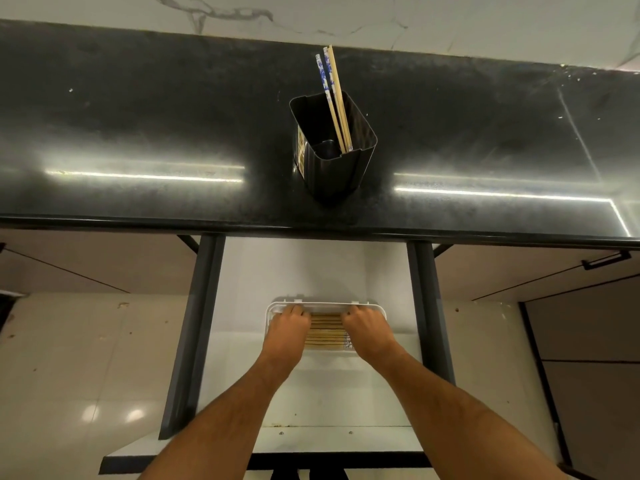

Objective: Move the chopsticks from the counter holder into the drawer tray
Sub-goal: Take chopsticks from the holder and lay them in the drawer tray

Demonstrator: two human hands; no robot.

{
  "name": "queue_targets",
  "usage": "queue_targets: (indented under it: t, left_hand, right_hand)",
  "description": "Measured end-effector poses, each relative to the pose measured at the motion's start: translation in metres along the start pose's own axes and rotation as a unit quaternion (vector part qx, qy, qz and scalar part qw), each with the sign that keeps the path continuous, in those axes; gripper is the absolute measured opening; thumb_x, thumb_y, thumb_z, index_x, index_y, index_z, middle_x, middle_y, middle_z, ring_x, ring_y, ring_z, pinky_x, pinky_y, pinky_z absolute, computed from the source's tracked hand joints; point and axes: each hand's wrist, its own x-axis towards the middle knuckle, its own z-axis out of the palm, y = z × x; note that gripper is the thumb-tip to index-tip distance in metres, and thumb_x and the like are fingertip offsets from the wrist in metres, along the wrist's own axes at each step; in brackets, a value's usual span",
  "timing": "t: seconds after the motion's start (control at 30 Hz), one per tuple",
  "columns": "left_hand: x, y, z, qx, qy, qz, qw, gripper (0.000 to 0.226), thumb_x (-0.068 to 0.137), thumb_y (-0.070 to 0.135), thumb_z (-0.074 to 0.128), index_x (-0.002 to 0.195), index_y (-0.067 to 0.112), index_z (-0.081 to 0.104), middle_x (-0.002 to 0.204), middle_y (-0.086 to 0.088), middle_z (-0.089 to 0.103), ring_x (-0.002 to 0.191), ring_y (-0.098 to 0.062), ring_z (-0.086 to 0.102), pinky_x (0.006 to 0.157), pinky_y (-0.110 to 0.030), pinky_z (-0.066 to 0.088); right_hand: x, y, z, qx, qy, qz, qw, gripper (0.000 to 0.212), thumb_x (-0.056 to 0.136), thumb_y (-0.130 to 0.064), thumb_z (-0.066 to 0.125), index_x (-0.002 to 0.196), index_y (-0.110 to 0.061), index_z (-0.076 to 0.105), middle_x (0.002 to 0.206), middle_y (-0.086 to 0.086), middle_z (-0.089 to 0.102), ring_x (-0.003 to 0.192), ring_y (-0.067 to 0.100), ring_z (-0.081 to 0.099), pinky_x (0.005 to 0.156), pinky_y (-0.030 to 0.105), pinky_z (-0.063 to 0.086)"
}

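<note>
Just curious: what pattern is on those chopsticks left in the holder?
Blue-and-white pattern on two chopsticks; the others look plain wood. Head view.

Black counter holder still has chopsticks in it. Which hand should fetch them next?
Right, marginally. The remaining chopsticks lean in the right side of the black square holder, which stands slightly right of centre, nearer the right hand. Both it and the left hand rest on the white drawer tray, so neither is free yet.
</note>
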Motion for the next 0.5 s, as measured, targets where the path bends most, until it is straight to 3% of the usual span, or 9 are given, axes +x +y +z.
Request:
queue_targets:
  t: [0.5]
  left_hand:
    - [-0.01, 0.003, -0.002, -0.025, 0.059, 0.002, 0.998, 0.046, 0.098, 0.023, 0.06, 0.142, 0.014, 0.048, 0.14, -0.005, 0.058, 0.126, -0.021, 0.057, 0.111, -0.032, 0.043]
  right_hand:
    - [-0.003, -0.002, 0.003, 0.026, 0.036, 0.001, 0.999, 0.024, 0.086, -0.013, 0.068, 0.11, -0.01, 0.07, 0.111, 0.011, 0.072, 0.092, 0.027, 0.071, 0.08, 0.036, 0.057]
